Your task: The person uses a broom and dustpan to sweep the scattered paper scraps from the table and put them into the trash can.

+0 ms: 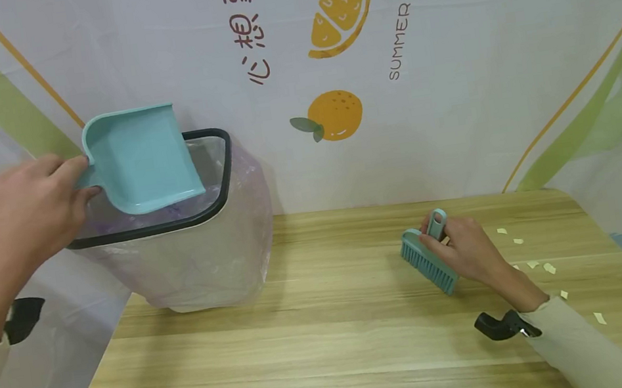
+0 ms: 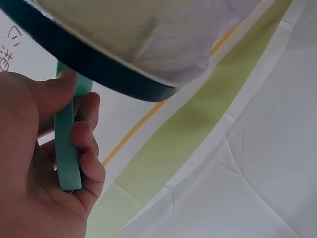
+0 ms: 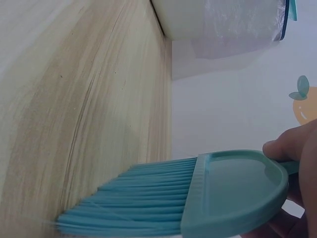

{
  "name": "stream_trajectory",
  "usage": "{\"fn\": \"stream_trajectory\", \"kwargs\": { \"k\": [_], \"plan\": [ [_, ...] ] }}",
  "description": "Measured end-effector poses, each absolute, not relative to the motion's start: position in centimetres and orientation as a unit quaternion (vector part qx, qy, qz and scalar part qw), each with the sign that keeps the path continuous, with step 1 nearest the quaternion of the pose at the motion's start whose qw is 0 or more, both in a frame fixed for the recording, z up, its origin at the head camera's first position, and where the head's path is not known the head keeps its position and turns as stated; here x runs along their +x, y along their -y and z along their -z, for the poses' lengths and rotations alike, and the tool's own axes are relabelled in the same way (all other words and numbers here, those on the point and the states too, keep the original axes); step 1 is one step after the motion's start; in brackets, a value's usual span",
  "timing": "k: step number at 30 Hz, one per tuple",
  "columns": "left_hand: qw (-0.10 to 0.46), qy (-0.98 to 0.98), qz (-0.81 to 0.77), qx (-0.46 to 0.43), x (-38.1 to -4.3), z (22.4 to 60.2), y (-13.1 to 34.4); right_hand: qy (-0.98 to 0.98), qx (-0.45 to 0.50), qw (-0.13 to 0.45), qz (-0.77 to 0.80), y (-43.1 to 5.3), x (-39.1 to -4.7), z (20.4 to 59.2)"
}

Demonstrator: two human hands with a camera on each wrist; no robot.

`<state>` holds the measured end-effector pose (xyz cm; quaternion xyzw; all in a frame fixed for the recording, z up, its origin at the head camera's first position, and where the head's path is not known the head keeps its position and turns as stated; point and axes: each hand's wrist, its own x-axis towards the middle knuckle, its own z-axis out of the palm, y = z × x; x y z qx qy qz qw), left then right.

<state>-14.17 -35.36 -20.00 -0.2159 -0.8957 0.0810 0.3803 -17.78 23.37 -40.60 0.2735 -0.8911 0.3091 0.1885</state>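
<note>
My left hand (image 1: 26,207) grips the handle of a light teal dustpan (image 1: 142,161), its pan held over the open top of a lined waste bin (image 1: 207,261). In the left wrist view, the fingers curl round the green handle (image 2: 67,144), and the bin's dark rim (image 2: 99,74) hides the pan. My right hand (image 1: 468,248) holds a small teal brush (image 1: 424,261) by its handle, low over the wooden table (image 1: 333,350). In the right wrist view, the brush's bristles (image 3: 138,198) point toward the wood and their tips look close to it.
Several small pale scraps (image 1: 548,268) lie scattered on the table to the right of the brush. The bin stands at the table's back left, with a clear plastic liner over its rim. A white printed curtain (image 1: 453,101) hangs behind the table.
</note>
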Motion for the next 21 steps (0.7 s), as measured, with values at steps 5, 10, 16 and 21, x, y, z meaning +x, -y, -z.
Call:
{"fn": "stream_trajectory", "kwargs": {
  "k": [5, 10, 16, 21],
  "plan": [
    [0.307, 0.939, -0.058, -0.143, -13.4, 19.1, 34.8, 0.894, 0.269, 0.182, -0.308, -23.4, -17.7, 40.5],
    [0.252, 0.961, -0.024, -0.108, -12.8, 18.3, 33.5, 0.893, 0.27, 0.186, -0.308, -23.5, -17.7, 40.5],
    [0.246, 0.958, -0.007, -0.144, -12.3, 18.3, 31.0, 0.893, 0.268, 0.189, -0.31, -23.4, -17.6, 40.2],
    [0.267, 0.942, 0.003, -0.202, -11.9, 18.9, 28.7, 0.892, 0.272, 0.19, -0.308, -23.3, -17.6, 40.2]
  ]
}}
